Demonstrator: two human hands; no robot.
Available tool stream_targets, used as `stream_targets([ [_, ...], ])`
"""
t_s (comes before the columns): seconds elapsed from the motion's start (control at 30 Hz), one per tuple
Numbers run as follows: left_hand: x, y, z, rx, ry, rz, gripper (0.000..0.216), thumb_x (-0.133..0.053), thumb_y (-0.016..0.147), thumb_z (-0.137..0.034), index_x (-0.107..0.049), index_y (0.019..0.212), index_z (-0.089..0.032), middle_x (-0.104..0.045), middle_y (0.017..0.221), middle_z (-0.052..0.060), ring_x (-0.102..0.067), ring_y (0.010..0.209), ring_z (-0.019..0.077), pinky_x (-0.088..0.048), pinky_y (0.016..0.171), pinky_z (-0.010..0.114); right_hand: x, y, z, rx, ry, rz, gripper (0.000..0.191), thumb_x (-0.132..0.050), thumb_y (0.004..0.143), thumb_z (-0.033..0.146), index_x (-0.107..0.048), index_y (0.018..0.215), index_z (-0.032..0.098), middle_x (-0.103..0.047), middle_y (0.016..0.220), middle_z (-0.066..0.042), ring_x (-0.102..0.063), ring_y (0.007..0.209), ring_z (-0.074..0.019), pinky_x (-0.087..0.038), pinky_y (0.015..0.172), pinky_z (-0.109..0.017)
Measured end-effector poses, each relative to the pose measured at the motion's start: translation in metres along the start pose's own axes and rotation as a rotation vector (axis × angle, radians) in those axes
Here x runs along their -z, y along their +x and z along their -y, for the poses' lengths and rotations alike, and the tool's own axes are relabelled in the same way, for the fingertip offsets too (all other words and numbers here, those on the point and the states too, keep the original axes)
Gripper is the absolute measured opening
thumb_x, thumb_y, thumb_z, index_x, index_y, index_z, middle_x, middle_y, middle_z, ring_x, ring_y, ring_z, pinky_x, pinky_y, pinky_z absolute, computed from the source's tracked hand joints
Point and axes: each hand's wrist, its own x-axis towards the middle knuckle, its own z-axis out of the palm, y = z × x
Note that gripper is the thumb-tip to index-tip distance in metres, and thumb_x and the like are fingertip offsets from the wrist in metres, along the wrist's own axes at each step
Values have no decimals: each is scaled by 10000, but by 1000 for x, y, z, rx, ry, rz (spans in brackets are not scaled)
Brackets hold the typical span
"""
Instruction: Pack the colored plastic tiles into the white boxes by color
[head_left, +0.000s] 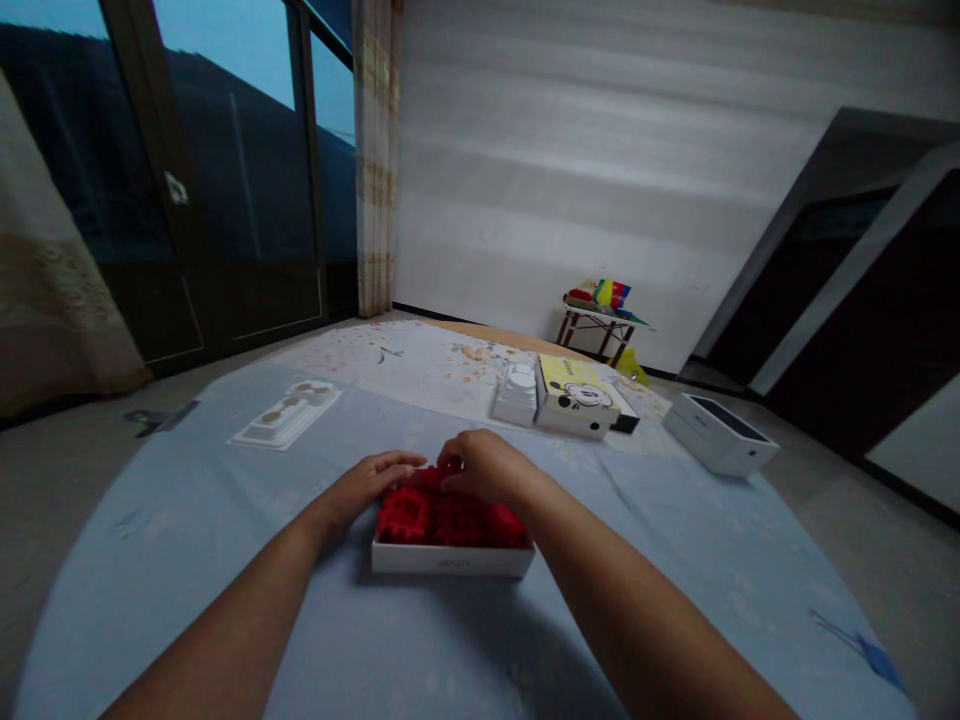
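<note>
Toward the near edge of the tabletop [187, 580] we see a shallow white box [453, 561] of fuzzy red pieces [405, 515], left hand [375, 477] and right hand [484, 465] with fingers bent at its far side, whether gripping we cannot tell, then a white carton [701, 435] by the right edge and a yellow-topped box [574, 418] nearer the far edge.

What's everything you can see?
Open box: 1, white, front
Fuzzy filling: unclear, red, inside
Tray: 1, white, left
Small box: 1, white, centre
Cartoon box: 1, yellow, centre
Dark box: 1, black, centre
Long box: 1, white, right
Blurry thing: 1, blue, right
Tablecloth: unclear, blue and white, underneath
Side table: 1, white, back
Curtains: 2, beige, left
Glass door: 1, dark, left
Wall: 1, white, back
Left hand, right hand: 2, bare, at filling
</note>
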Motion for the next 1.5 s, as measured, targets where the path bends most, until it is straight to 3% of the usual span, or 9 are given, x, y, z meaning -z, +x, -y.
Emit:
stream_targets([
  [0.17,5,-6,2,2,-103,188,580,-658,690,-388,-513,1219,-198,-667,1112,71,-610,1029,240,-468,885,353,-3,-1,10,-3,-91,-66,262,-625,761,283,-665,1003,193,-669,968,-75,-606,854,-184,-403,708,-253],
  [0.33,8,-6,1,-14,-111,253,581,-660,703,-370,-473,1231,-211,-628,1177,62,-573,1089,236,-444,932,363,-6,4,15,-11,-104,-53,279,-658,742,297,-665,999,191,-662,973,-80,-604,867,-189,-403,718,-255],
  [0.5,7,-10,-6,1,-83,308,541,-613,740,-385,-457,1231,-221,-618,1189,60,-573,1095,227,-439,941,370,-2,7,8,-10,46,48,314,-707,680,331,-689,973,219,-694,895,-34,-604,778,-169,-395,643,-238],
  [0.67,14,-11,-7,15,-38,191,657,-629,697,-422,-386,1279,-237,-502,1323,104,-510,1179,229,-425,956,369,2,2,1,-15,146,-34,248,-689,701,297,-693,934,212,-694,821,-4,-585,701,-128,-361,587,-212],
  [0.77,22,-14,-11,-37,130,102,577,-670,648,-449,-479,1151,-239,-480,1325,105,-447,1234,248,-435,934,365,6,-3,0,-10,161,-94,222,-678,708,283,-691,912,196,-686,786,-7,-567,661,-119,-344,560,-207],
  [0.9,26,-24,-26,-64,427,122,501,-670,618,-524,-589,1036,-259,-403,1395,80,-371,1287,288,-428,944,380,13,-9,-2,-11,185,-162,224,-672,713,284,-687,911,180,-680,795,-23,-558,661,-119,-350,569,-206],
  [1.07,19,-29,-33,72,646,124,757,-704,508,-607,-591,1159,-239,-269,1481,137,-234,1360,335,-233,1087,457,19,-14,-5,-40,220,-166,236,-673,721,289,-679,927,175,-671,783,-18,-549,658,-115,-349,570,-205],
  [1.23,16,-27,-32,66,643,154,600,-660,568,-619,-653,1059,-274,-297,1474,117,-223,1368,323,-211,1091,463,14,-13,-4,31,214,-132,232,-687,721,289,-677,930,189,-657,802,-9,-555,679,-116,-358,584,-198],
  [1.5,20,-26,-24,36,573,137,437,-693,554,-566,-691,880,-276,-419,1404,89,-379,1290,292,-262,1069,431,-10,-3,11,37,86,-93,259,-668,743,285,-665,990,206,-651,943,-57,-583,815,-162,-404,716,-248],
])
